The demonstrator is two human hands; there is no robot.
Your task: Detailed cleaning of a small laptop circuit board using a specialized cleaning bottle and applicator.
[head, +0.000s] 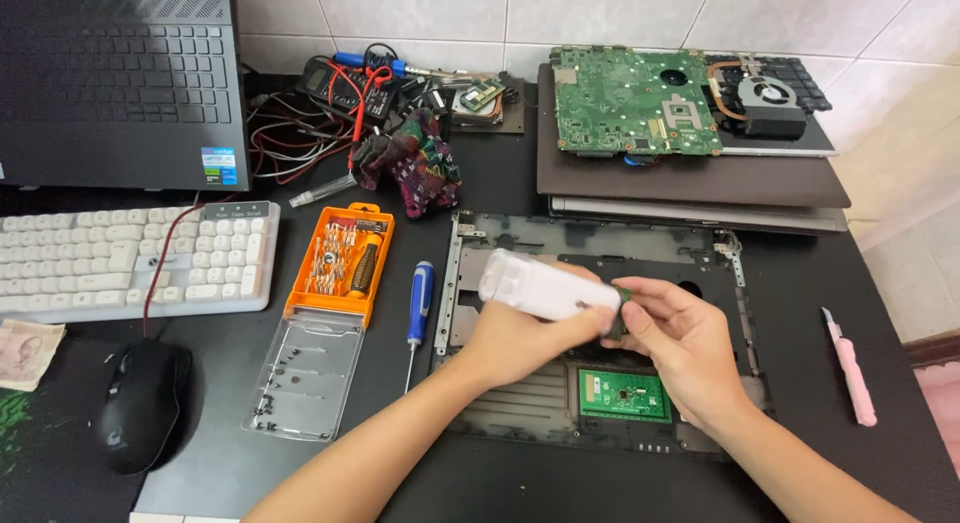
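Note:
My left hand (pixel 515 338) grips a white plastic bottle (pixel 545 286), tilted with its tip toward the right. My right hand (pixel 680 343) pinches a small dark-green part (pixel 622 313) right at the bottle's tip. Both hands hover over an opened grey laptop base (pixel 600 248) lying flat on the black desk. A green touchpad circuit board (pixel 624 394) sits in the base just below my right hand.
An orange screwdriver bit set (pixel 342 263) with its clear lid (pixel 305 375) and a blue screwdriver (pixel 420 303) lie left of the base. A pink knife (pixel 850 368) lies right. Stacked laptops with a green motherboard (pixel 635 101) stand behind. Keyboard (pixel 130 258), mouse (pixel 140 403) and wires (pixel 300 123) fill the left.

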